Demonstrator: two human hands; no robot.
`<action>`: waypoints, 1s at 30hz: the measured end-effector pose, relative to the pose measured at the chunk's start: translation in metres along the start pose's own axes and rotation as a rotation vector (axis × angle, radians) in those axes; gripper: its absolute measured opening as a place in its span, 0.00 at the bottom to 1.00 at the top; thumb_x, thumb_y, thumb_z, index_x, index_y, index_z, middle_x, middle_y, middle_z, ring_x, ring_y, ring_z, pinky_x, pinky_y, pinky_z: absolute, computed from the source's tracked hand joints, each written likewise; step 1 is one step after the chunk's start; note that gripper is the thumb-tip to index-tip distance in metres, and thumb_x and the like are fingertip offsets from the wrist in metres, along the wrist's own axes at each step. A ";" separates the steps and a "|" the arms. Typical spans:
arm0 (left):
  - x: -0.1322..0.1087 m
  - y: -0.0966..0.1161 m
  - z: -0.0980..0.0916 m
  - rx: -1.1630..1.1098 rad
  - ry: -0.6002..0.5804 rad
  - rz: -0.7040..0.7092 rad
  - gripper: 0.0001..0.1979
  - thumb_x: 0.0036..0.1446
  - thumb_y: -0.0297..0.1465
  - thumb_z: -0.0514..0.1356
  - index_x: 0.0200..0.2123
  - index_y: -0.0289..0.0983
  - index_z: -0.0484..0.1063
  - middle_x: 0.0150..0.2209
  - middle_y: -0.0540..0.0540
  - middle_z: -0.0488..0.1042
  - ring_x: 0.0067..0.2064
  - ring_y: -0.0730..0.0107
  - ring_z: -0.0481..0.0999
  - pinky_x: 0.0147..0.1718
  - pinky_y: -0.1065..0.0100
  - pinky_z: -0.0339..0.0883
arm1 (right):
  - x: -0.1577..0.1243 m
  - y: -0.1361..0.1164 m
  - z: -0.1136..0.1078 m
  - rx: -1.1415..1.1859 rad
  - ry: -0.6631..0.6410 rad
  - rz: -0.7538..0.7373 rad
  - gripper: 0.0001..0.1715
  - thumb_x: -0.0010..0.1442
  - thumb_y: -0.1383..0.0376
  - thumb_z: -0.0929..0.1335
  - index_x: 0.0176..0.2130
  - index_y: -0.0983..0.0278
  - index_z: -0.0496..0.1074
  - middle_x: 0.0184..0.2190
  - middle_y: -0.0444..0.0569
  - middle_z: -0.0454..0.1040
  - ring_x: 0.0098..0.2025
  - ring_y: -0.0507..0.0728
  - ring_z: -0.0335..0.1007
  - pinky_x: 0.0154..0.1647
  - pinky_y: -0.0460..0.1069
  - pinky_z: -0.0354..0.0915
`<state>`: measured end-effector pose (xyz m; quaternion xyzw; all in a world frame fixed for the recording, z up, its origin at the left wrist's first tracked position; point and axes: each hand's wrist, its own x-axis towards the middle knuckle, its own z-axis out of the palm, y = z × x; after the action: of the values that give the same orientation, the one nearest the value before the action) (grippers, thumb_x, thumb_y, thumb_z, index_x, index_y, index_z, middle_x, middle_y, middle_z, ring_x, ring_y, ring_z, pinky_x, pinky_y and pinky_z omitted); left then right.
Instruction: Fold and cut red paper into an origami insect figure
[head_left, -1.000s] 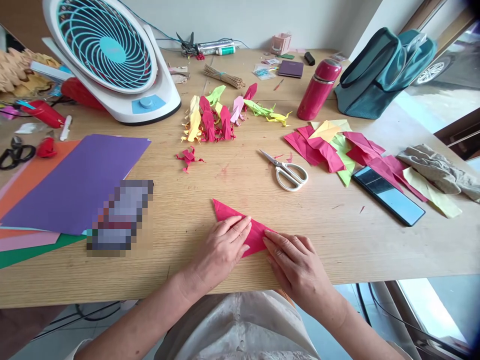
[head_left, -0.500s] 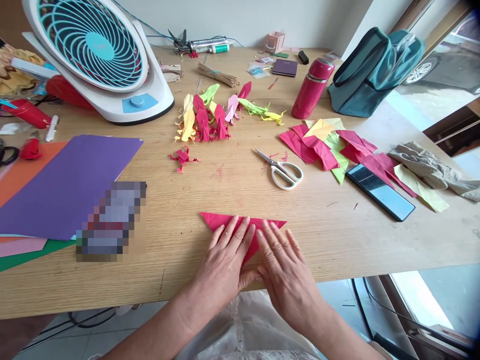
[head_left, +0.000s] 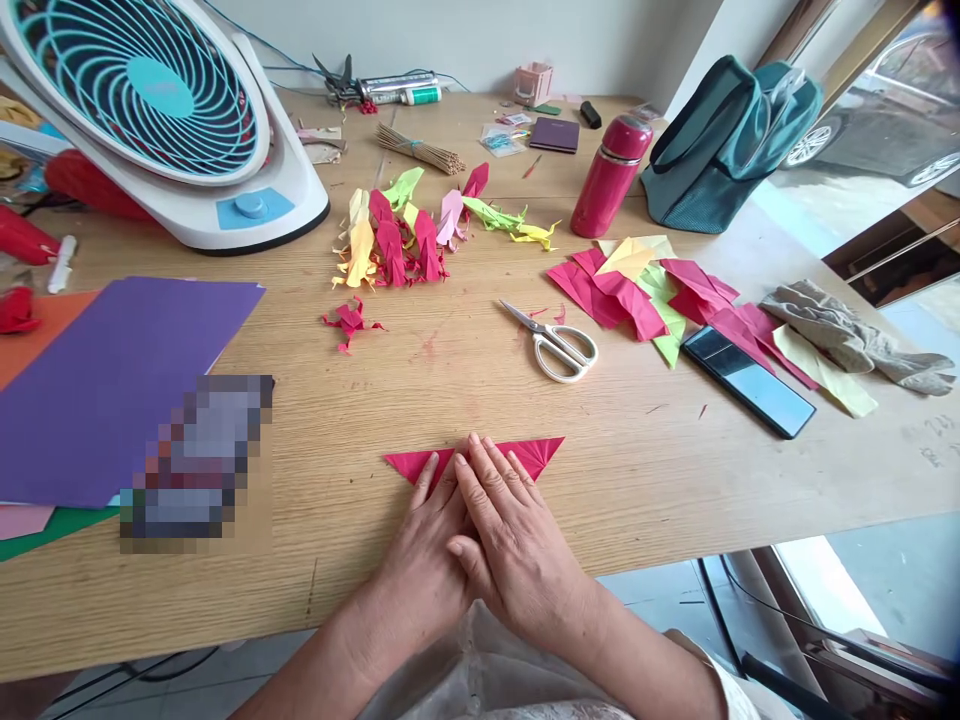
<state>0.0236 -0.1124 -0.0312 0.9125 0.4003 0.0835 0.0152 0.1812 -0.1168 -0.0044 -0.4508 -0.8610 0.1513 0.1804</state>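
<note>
A red paper triangle (head_left: 536, 455) lies flat near the front edge of the wooden table (head_left: 675, 470), its long edge facing away from me. My left hand (head_left: 424, 545) lies flat on it with fingers stretched out. My right hand (head_left: 514, 535) lies partly over the left, fingers also flat and pressing the paper's middle. Only the two side tips of the triangle show beside the hands.
White scissors (head_left: 559, 345) lie beyond the paper, with a phone (head_left: 750, 380), loose red and yellow papers (head_left: 637, 290), folded paper figures (head_left: 405, 240), a red bottle (head_left: 607, 175), a teal bag (head_left: 724, 140), a fan (head_left: 157, 120) and purple sheets (head_left: 112, 380) around.
The triangle has turned so its long edge faces away. Both hands have come together over its middle, the right now overlapping the left.
</note>
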 end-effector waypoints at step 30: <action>-0.010 -0.013 -0.009 0.069 0.043 -0.285 0.31 0.70 0.36 0.47 0.70 0.25 0.51 0.72 0.28 0.48 0.73 0.44 0.49 0.67 0.49 0.52 | -0.014 0.031 0.014 -0.332 0.086 0.199 0.41 0.71 0.48 0.59 0.69 0.73 0.54 0.73 0.69 0.44 0.75 0.70 0.38 0.70 0.66 0.50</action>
<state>0.0062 -0.1116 -0.0251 0.8444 0.5285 0.0863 -0.0131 0.2050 -0.1124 -0.0324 -0.5632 -0.8169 0.0047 0.1242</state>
